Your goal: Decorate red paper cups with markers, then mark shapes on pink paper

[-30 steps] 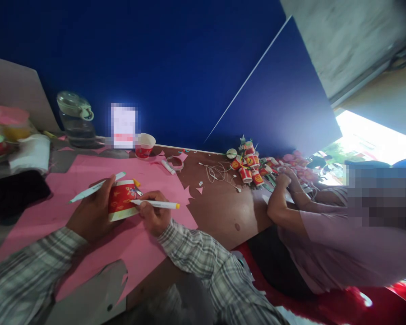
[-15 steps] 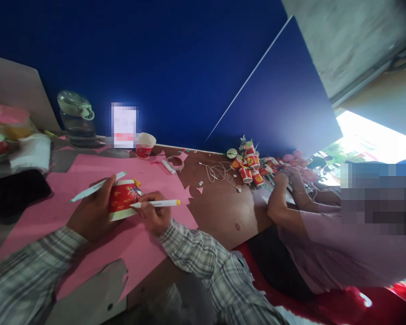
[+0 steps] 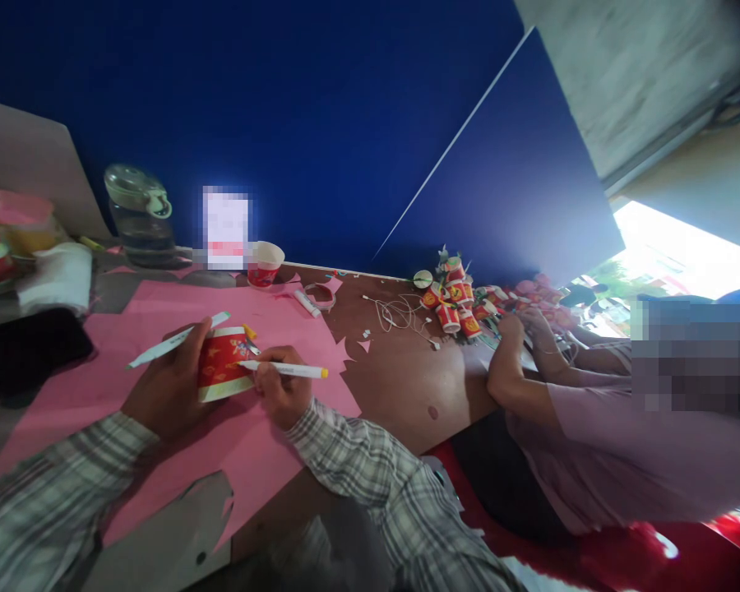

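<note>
My left hand (image 3: 169, 390) is closed on a red paper cup (image 3: 224, 362) with a pale rim and printed figures, tilted above the pink paper (image 3: 265, 460). A white marker with a green end (image 3: 176, 339) is also tucked in that hand, slanting across behind the thumb. In my right hand (image 3: 284, 386) is a white marker with a yellow end (image 3: 293, 370); its tip meets the right part of the cup's red side. Something yellow and metallic shows just behind the cup, partly hidden.
Behind the paper stand another paper cup (image 3: 265, 263) and a clear water bottle (image 3: 141, 218). A glue tube (image 3: 307, 302) lies near white cables (image 3: 400, 316). Small red cups (image 3: 460, 294) are clustered beside a co-worker (image 3: 592, 436) on the right. A black phone (image 3: 30, 353) lies left.
The yellow-ended marker's tip has moved slightly up the side of the cup, with my right hand shifting a little. My left hand and the cup have hardly moved.
</note>
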Demonstrator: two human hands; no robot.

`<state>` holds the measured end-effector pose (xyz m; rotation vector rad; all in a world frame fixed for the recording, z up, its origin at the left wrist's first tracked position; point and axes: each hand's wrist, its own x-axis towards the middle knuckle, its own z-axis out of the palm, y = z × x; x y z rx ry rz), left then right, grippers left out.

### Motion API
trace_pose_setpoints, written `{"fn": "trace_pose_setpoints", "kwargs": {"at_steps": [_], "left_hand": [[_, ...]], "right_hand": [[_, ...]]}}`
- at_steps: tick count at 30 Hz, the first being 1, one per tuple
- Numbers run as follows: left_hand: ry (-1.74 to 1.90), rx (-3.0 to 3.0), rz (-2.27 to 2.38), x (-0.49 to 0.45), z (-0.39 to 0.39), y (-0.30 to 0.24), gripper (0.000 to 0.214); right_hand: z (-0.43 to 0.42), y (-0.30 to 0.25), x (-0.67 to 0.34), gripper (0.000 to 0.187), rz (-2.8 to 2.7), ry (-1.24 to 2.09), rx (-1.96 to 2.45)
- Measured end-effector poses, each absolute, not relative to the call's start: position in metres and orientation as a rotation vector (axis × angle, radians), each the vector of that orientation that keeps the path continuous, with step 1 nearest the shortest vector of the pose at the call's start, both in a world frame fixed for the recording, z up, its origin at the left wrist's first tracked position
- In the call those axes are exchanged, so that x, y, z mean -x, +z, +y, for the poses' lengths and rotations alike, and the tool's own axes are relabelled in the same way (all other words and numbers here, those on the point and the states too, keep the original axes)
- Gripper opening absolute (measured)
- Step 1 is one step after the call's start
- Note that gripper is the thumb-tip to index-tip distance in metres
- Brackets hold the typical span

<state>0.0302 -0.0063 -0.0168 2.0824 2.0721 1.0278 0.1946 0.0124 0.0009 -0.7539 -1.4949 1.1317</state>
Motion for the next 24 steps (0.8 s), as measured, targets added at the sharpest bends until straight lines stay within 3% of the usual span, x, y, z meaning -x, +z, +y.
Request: {"fn": "trace_pose_setpoints", "kwargs": {"at_steps": [24], "left_hand": [[1.017, -2.071, 2.057, -0.031, -0.0071, -0.0159, 0.11]], "right_hand": [[0.0161, -0.0046, -0.197, 0.025, -1.593, 1.115, 0.808]]}}
